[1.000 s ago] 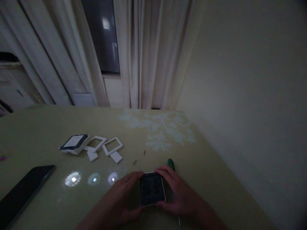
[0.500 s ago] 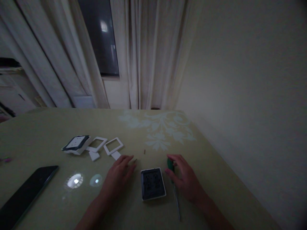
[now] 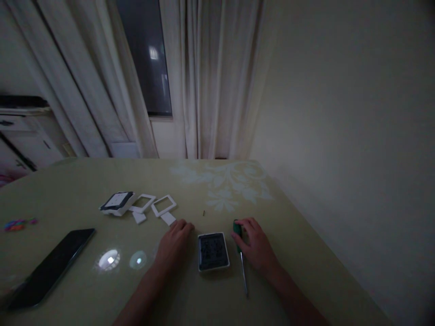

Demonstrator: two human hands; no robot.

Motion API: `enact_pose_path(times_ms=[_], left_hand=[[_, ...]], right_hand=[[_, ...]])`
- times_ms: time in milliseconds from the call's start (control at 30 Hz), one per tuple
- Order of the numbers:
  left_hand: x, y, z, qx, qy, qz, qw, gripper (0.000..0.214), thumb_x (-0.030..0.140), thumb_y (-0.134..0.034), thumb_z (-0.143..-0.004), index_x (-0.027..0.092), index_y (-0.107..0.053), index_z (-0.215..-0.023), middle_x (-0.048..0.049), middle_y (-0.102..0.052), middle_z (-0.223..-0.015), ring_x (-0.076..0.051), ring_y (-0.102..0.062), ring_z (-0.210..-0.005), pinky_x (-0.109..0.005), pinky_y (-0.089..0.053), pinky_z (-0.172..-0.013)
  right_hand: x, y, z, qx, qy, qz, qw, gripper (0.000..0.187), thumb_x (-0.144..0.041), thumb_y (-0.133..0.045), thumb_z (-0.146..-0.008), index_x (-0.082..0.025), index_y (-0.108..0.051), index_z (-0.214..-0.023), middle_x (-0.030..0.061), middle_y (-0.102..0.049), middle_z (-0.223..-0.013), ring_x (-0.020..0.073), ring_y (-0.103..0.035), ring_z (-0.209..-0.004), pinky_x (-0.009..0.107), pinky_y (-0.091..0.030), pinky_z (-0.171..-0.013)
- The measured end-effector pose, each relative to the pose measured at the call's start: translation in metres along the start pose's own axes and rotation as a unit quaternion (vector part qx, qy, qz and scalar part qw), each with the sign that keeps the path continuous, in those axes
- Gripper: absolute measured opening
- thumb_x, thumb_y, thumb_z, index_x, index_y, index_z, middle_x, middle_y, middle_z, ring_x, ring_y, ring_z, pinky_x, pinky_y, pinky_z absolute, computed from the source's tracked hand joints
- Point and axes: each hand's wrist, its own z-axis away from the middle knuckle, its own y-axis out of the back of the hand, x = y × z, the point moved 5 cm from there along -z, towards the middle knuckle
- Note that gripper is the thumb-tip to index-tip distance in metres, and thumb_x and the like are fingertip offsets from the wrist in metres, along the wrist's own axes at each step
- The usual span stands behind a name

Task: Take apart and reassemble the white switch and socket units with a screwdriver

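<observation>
My right hand (image 3: 255, 244) has its thumb and fingers round the green handle of a screwdriver (image 3: 242, 268), whose metal shaft points down toward me. Just left of it a square black wall-switch-like module with a white rim (image 3: 213, 252) lies on the table. On that module's other side, my left hand (image 3: 175, 241) rests low on the table with its fingers closed together. What its fingertips hold, if anything, is hidden. A small screw (image 3: 204, 213) lies beyond the module.
White square frames (image 3: 163, 206) and small white plates (image 3: 139, 217) lie beyond my left hand, beside a white socket-like unit (image 3: 117, 203). A black phone (image 3: 54, 267) lies at left, with small colourful items (image 3: 20, 224) behind it. A wall (image 3: 340, 136) borders the table's right side.
My left fingers have closed, and the small thin piece seen between their tips is now out of sight. The screwdriver stays in my right hand. The view has shifted a little left.
</observation>
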Motion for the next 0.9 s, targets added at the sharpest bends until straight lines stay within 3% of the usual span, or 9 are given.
enact_pose_path(times_ms=[200, 300, 400, 533, 633, 733, 833, 900], left_hand=[[0.019, 0.019, 0.004, 0.058, -0.006, 0.091, 0.994, 0.025, 0.024, -0.046, -0.108, 0.022, -0.071, -0.113, -0.0116, -0.077, -0.113, -0.029, -0.077, -0.104, -0.044, -0.062, -0.091], [0.04, 0.031, 0.007, 0.08, -0.015, 0.147, 0.986, 0.018, 0.032, -0.052, -0.107, 0.025, -0.068, -0.113, -0.0075, -0.081, -0.107, -0.025, -0.08, -0.099, -0.041, -0.065, -0.089], [0.06, 0.04, 0.005, 0.077, -0.007, 0.273, 0.959, 0.012, 0.033, -0.064, -0.1, 0.025, -0.069, -0.108, -0.0039, -0.084, -0.101, -0.024, -0.083, -0.093, -0.037, -0.067, -0.084], [0.073, 0.048, -0.005, 0.063, -0.014, 0.354, 0.933, 0.008, 0.031, -0.072, -0.093, 0.025, -0.074, -0.099, -0.0014, -0.084, -0.093, -0.021, -0.083, -0.088, -0.034, -0.068, -0.083], [0.064, 0.045, -0.009, 0.031, -0.026, 0.345, 0.938, 0.009, 0.028, -0.071, -0.094, 0.026, -0.075, -0.102, -0.0007, -0.085, -0.092, -0.021, -0.084, -0.088, -0.034, -0.068, -0.083], [0.044, 0.039, -0.006, 0.003, -0.048, 0.297, 0.954, 0.013, 0.026, -0.071, -0.094, 0.026, -0.077, -0.106, -0.0028, -0.086, -0.099, -0.022, -0.084, -0.087, -0.034, -0.068, -0.079], [0.025, 0.032, 0.002, 0.002, -0.097, 0.249, 0.964, 0.013, 0.026, -0.07, -0.099, 0.027, -0.082, -0.094, -0.006, -0.085, -0.116, -0.023, -0.083, -0.093, -0.034, -0.067, -0.081], [0.017, 0.027, 0.009, -0.003, -0.119, 0.248, 0.961, 0.016, 0.026, -0.069, -0.102, 0.028, -0.083, -0.094, -0.0048, -0.086, -0.108, -0.022, -0.083, -0.091, -0.032, -0.066, -0.08]], right_hand=[[-0.016, 0.01, 0.001, 0.026, 0.024, -0.021, 0.999, 0.022, -0.032, -0.062, -0.103, -0.021, -0.073, -0.119, 0.0118, -0.07, -0.114, 0.0286, -0.069, -0.108, 0.048, -0.058, -0.098], [-0.046, 0.014, -0.003, -0.001, 0.064, -0.059, 0.996, 0.023, -0.038, -0.061, -0.107, -0.024, -0.074, -0.12, 0.0082, -0.073, -0.107, 0.0226, -0.071, -0.094, 0.038, -0.061, -0.088], [-0.08, 0.011, -0.012, -0.054, 0.11, -0.121, 0.985, 0.027, -0.037, -0.063, -0.108, -0.026, -0.073, -0.13, 0.008, -0.076, -0.115, 0.0211, -0.074, -0.096, 0.035, -0.061, -0.088], [-0.101, 0.003, -0.022, -0.061, 0.126, -0.162, 0.977, 0.02, -0.031, -0.064, -0.107, -0.026, -0.078, -0.121, 0.0055, -0.082, -0.11, 0.0209, -0.077, -0.098, 0.035, -0.061, -0.09], [-0.089, -0.001, -0.018, -0.057, 0.102, -0.161, 0.98, 0.02, -0.029, -0.067, -0.104, -0.026, -0.079, -0.12, 0.0057, -0.083, -0.111, 0.0216, -0.078, -0.098, 0.036, -0.062, -0.089], [-0.061, 0.003, -0.007, -0.065, 0.063, -0.12, 0.989, 0.023, -0.03, -0.071, -0.1, -0.026, -0.077, -0.122, 0.0069, -0.082, -0.114, 0.0228, -0.077, -0.099, 0.037, -0.062, -0.089], [-0.031, 0.015, -0.002, -0.018, 0.027, -0.101, 0.994, 0.021, -0.033, -0.069, -0.1, -0.023, -0.079, -0.115, 0.007, -0.08, -0.103, 0.0226, -0.075, -0.09, 0.037, -0.062, -0.085], [-0.016, 0.02, -0.003, 0.013, 0.003, -0.102, 0.995, 0.022, -0.036, -0.067, -0.1, -0.022, -0.079, -0.113, 0.0075, -0.08, -0.1, 0.0227, -0.075, -0.086, 0.037, -0.062, -0.082]])
